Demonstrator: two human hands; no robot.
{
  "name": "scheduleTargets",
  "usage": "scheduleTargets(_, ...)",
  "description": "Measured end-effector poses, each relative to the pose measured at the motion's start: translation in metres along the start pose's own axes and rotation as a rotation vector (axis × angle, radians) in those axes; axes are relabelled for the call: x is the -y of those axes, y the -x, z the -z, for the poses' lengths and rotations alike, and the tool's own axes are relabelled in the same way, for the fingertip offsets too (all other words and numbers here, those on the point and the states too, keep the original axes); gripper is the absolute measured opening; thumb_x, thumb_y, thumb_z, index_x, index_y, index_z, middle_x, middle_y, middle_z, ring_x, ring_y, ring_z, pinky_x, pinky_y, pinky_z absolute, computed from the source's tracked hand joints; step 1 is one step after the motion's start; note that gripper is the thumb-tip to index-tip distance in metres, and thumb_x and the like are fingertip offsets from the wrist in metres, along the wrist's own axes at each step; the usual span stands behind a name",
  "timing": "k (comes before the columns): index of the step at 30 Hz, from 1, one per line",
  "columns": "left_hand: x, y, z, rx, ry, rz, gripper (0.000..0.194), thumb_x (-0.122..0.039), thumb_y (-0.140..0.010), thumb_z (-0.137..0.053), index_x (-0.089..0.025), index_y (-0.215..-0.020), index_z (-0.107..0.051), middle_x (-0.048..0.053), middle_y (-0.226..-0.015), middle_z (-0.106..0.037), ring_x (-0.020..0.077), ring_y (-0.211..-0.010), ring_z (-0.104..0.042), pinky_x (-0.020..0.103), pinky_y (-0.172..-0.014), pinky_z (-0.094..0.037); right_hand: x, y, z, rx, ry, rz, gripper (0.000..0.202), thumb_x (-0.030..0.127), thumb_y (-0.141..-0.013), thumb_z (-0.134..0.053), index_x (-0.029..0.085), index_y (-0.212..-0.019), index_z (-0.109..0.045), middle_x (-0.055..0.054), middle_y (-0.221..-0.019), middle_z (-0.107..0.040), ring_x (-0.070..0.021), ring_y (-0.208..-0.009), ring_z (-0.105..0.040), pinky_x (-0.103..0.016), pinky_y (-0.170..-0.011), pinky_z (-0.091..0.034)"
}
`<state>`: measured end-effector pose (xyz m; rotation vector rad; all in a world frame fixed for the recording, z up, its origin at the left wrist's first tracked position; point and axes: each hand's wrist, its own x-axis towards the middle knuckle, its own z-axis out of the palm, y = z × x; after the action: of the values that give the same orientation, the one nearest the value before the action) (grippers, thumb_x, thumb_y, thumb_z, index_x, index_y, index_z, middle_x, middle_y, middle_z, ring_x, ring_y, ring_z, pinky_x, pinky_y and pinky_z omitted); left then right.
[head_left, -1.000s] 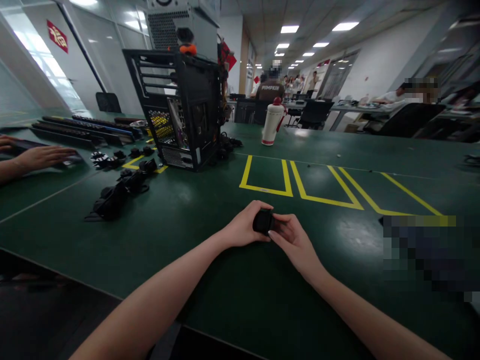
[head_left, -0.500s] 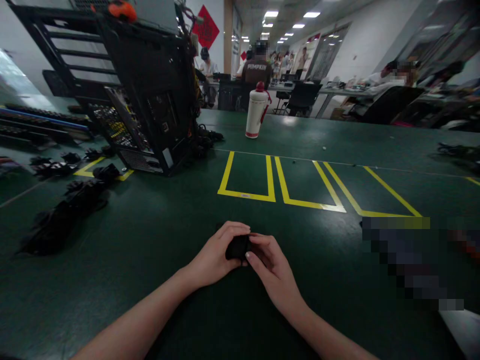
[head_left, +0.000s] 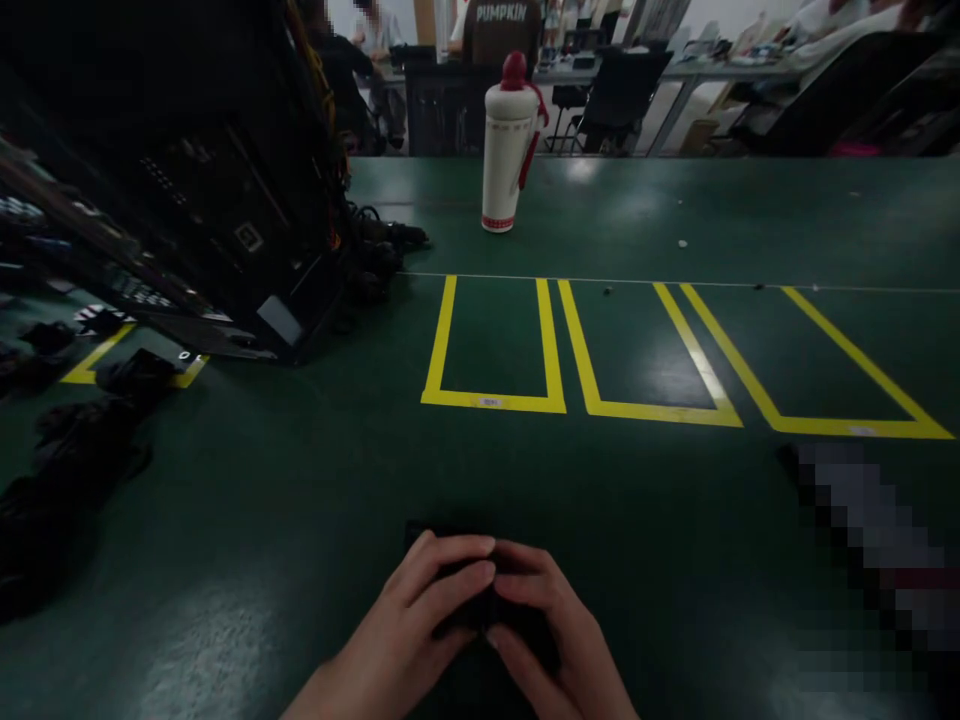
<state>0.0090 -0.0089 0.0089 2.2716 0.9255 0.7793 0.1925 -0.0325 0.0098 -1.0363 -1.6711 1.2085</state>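
Places are given from the white bottle (head_left: 501,160) on the green worktop (head_left: 300,460). Far left of the bottle, and nearer the wearer, lies a black bundle (head_left: 90,440), cut off by the picture's edge and too dark to sort into parts. Between it and the bottle, a black computer case (head_left: 232,230) looms, tilted in view, its top cropped away. Dark cables (head_left: 382,250) trail beside it toward the bottle.

Nearest the wearer, slightly left of the bottle's line, the left hand (head_left: 405,620) curls its fingers around a black part (head_left: 450,527). In front of the bottle, the part sits between both hands; only a dark edge shows. Handling looks under way: the part is held, not put down, but covering fingers hide how much is finished or left. Whether it touches the worktop cannot be told.

Yellow tape outlines (head_left: 491,402) run from before the bottle to its right. Slightly right of the bottle's line, the right hand (head_left: 574,630) closes its fingers around the part's other side, fingertips meeting the left's. Far right of the bottle, pixelation masks a long object (head_left: 862,520).
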Motion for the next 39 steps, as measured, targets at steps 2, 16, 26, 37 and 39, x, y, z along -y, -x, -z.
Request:
scheduleTargets(2, 0.002, 0.001, 0.0, -0.003, -0.012, -0.004, 0.052, -0.004, -0.078, -0.046, -0.025, -0.124, -0.032, 0.008, -0.12, -0.048, 0.0162, -0.113, -0.046, 0.036, -0.097, -0.038, 0.0, -0.003, 0.0, 0.016, 0.014, 0.016, 0.046, 0.005, -0.076, -0.049, 0.033, -0.11, -0.04, -0.003, -0.12, -0.045, -0.0163, -0.111, -0.048, -0.028, -0.088, -0.045)
scheduleTargets(16, -0.007, 0.005, -0.002, -0.093, 0.17, 0.12, 0.062, -0.005, -0.068, -0.061, -0.03, -0.12, -0.036, 0.004, -0.122, -0.045, 0.0179, -0.113, -0.043, 0.034, -0.095, -0.04, 0.002, 0.004, -0.015, -0.092, 0.025, -0.144, 0.024, 0.022, -0.081, -0.049, 0.029, -0.103, -0.047, -0.004, -0.114, -0.048, -0.017, -0.108, -0.049, -0.033, -0.092, -0.043)
scheduleTargets(26, -0.013, 0.01, 0.008, -0.124, 0.162, -0.007, 0.064, -0.018, -0.058, -0.072, -0.022, -0.115, -0.042, 0.006, -0.112, -0.05, 0.0222, -0.104, -0.048, 0.038, -0.09, -0.04, 0.005, 0.005, -0.022, -0.129, -0.118, -0.041, 0.033, 0.026, -0.076, -0.056, 0.025, -0.109, -0.049, -0.004, -0.112, -0.055, -0.0172, -0.109, -0.05, -0.036, -0.098, -0.036)
scheduleTargets(37, -0.011, 0.006, 0.013, -0.052, 0.165, -0.079, 0.062, -0.02, -0.058, -0.071, -0.02, -0.113, -0.043, 0.006, -0.111, -0.05, 0.0234, -0.105, -0.049, 0.04, -0.09, -0.039, 0.006, 0.004, -0.028, -0.32, -0.121, -0.021, 0.02, 0.034, -0.07, -0.06, 0.019, -0.082, -0.055, 0.0, -0.084, -0.059, -0.0149, -0.086, -0.054, -0.036, -0.084, -0.043)
scheduleTargets(39, -0.011, 0.006, 0.013, -0.046, 0.168, -0.075, 0.062, -0.02, -0.058, -0.071, -0.02, -0.113, -0.043, 0.006, -0.111, -0.051, 0.0232, -0.104, -0.049, 0.04, -0.089, -0.04, 0.003, 0.004, -0.026, -0.296, -0.149, -0.013, 0.023, 0.031, -0.069, -0.062, 0.02, -0.088, -0.056, -0.001, -0.091, -0.059, -0.0155, -0.091, -0.054, -0.036, -0.087, -0.042)
